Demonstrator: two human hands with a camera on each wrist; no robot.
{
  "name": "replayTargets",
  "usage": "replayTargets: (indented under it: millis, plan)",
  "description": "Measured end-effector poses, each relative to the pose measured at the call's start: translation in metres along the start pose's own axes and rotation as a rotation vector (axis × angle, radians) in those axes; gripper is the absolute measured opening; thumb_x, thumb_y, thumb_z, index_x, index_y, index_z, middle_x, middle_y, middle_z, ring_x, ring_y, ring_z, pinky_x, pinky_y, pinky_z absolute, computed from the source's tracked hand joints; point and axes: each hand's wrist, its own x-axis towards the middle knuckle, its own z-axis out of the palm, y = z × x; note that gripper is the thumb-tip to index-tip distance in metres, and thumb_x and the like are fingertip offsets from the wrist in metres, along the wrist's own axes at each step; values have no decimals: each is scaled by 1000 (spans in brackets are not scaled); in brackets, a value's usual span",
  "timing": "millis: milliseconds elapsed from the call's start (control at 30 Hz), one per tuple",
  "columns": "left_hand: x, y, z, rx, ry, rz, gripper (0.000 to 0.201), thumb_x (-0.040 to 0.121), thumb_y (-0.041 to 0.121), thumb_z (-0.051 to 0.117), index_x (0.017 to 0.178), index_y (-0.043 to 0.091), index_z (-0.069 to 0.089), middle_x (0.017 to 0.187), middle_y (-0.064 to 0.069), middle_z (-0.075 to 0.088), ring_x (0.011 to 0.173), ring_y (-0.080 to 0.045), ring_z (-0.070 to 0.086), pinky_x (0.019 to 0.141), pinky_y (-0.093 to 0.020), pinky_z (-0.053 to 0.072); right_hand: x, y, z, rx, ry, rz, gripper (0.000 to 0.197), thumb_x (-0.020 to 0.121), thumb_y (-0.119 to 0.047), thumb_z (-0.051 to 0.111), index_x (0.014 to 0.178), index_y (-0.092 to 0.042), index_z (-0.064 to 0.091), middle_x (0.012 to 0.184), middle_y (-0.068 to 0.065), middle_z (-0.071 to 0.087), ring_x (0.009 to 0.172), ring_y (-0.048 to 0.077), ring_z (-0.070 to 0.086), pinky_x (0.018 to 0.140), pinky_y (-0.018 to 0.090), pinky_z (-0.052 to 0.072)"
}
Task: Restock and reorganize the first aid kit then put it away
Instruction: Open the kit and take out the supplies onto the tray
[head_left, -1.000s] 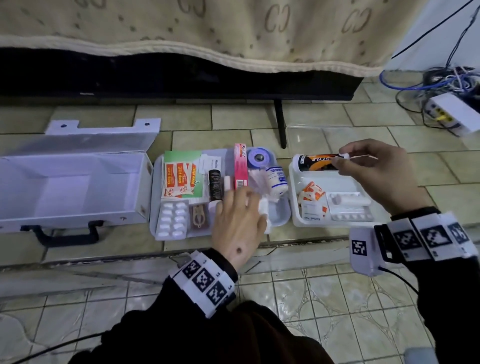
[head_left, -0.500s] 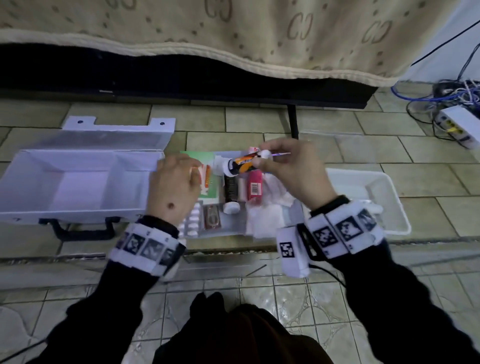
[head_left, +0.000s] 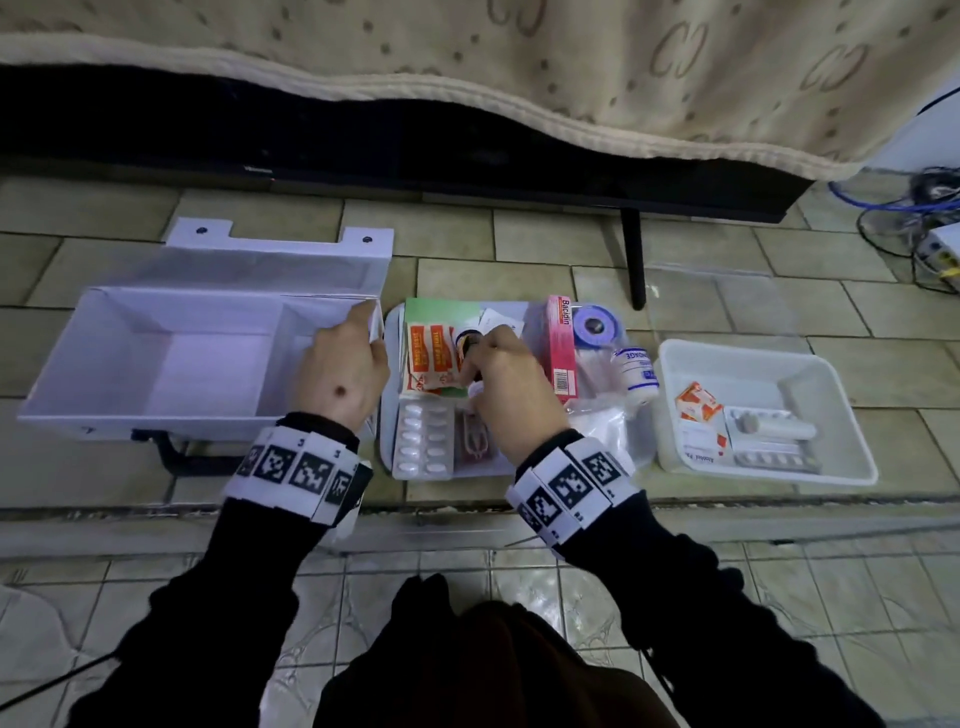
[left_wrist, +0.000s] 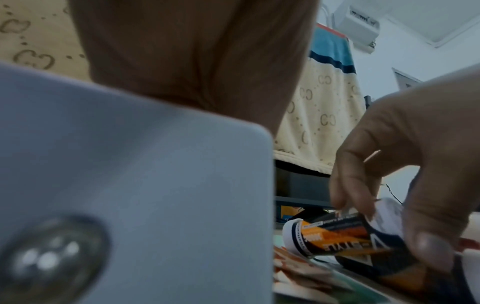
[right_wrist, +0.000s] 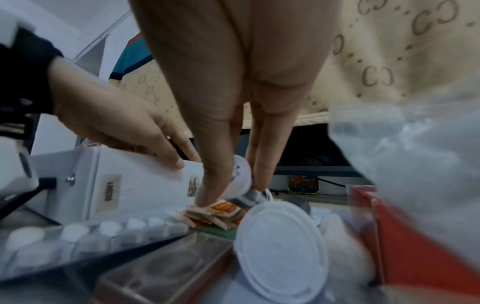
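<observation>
Left hand (head_left: 340, 374) rests straight-fingered on the right wall of the open white metal first-aid box (head_left: 171, 364); right hand (head_left: 511, 387) grips an orange-and-black tube (left_wrist: 335, 236) just right of it. Likely sorting supplies; next, set the tube down.

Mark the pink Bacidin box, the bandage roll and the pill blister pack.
pink Bacidin box (head_left: 562, 348), head view, top face.
bandage roll (head_left: 636, 374), head view, printed wrapper.
pill blister pack (head_left: 422, 441), head view, centre of sheet.
</observation>
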Motion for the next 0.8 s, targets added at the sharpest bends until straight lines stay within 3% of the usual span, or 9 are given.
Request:
replayTargets:
  millis: [100,233,367,433,533,633,733,800]
  plan:
    - [1,2,0,44,1,3,43,97,17,39,139,15,36,116,-22,61,104,-39,58,86,-43,45,-1,-2,4,-84,-71,-15,28,78,13,58,102,-2,64,119,12,50,109,29,53,86,35,51]
    - [1,2,2,65,7,12,41,96,15,39,138,15,37,111,-23,61,101,-41,58,84,-43,46,1,-2,5,-139,-129,-19,34,84,13,50,115,2,59,123,16,50,111,29,55,88,32,48]
    - [0,2,2,59,-2,-13,42,96,16,39,138,15,38,115,-25,59,105,-42,55,88,-46,44,3,-3,0,-124,-159,-23,41,83,9,53,121,-2,56,121,16,54,112,28,55,92,32,49]
    - [-3,4,-1,23,-16,-44,43,96,18,40,140,15,37,120,-25,57,109,-42,53,91,-47,43,0,0,-12,-43,-116,-30,39,82,9,51,117,-4,61,119,15,58,109,29,57,93,35,49]
    - [-11,17,-9,72,9,-39,43,96,22,46,137,10,39,126,-24,54,111,-42,51,90,-48,42,-14,15,-46,75,16,-13,31,85,0,56,113,-11,66,119,11,61,107,25,58,92,27,42]
    - [-30,42,-21,116,109,36,46,94,27,50,138,13,40,134,-19,49,116,-41,50,90,-49,42,-38,47,-93,146,130,37,27,83,-9,63,109,-16,68,114,6,65,101,20,61,91,27,45]
    - [-58,77,-31,36,136,198,38,92,33,51,128,22,52,122,-7,62,106,-32,59,89,-47,48,-65,94,-136,122,175,115,24,80,-10,67,103,-16,70,104,2,69,92,17,63,88,30,49]
    - [-78,108,-30,12,79,297,33,90,37,52,122,31,55,110,6,67,103,-24,61,87,-45,49,-80,129,-159,57,176,197,24,79,-8,69,102,-15,71,100,-1,68,91,16,63,80,18,45]
